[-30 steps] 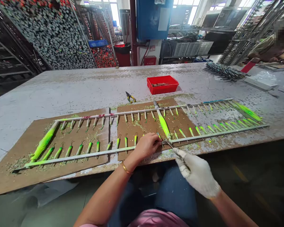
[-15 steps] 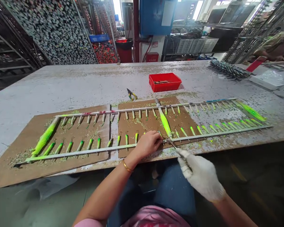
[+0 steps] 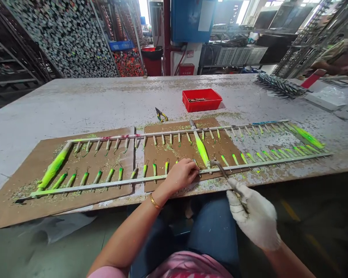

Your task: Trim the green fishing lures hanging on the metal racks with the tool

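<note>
A long ladder-shaped metal rack point(image 3: 104, 186) lies along the table's near side, with several small pegs with wire hooks fixed along its rails. Bright yellow-green paint covers its wide crossbar point(image 3: 202, 150) and many pegs point(image 3: 121, 173). My bare left hand point(image 3: 181, 173) is closed around the front rail, just left of this crossbar; its fingertips are partly hidden. My right hand point(image 3: 256, 218), in a white glove, grips a metal hand tool point(image 3: 224, 170) with a bent head. That head is just right of the crossbar's near end, above the front rail.
Brown cardboard point(image 3: 26, 170) sprinkled with paint flakes lies beneath the rack. Beyond it are yellow-handled pliers point(image 3: 161, 115) and a red bin point(image 3: 202, 106) with small pieces inside. A bundle of spiky rods point(image 3: 281, 85) lies at the right, near another person point(image 3: 333, 58).
My right hand has moved right and slightly down, drawing the tool's head to the right of the crossbar's end. My left hand has stayed on the front rail.
</note>
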Tool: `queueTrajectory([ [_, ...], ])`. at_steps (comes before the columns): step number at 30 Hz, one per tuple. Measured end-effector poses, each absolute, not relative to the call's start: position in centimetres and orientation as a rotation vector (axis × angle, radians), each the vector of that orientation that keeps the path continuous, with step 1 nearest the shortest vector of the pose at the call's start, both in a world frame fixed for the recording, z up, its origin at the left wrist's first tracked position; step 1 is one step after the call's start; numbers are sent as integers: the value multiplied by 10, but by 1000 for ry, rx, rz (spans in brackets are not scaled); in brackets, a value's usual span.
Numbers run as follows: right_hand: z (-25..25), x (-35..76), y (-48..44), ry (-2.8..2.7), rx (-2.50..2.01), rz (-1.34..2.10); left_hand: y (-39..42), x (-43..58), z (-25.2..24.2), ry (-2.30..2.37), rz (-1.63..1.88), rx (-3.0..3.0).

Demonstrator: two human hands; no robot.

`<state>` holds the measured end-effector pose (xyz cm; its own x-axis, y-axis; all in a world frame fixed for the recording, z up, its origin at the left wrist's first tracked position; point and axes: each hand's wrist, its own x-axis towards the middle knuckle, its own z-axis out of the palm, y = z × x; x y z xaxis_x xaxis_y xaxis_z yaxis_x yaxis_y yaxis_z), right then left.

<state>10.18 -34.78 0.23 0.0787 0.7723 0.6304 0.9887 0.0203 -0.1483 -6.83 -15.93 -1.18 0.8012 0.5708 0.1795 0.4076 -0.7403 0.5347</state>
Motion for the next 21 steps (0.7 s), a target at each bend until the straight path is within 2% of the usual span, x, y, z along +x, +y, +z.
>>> queueTrajectory([
  [21, 8, 96, -344, -1798, -1756, -395, -153, -73, -13, 654, 407, 2433],
])
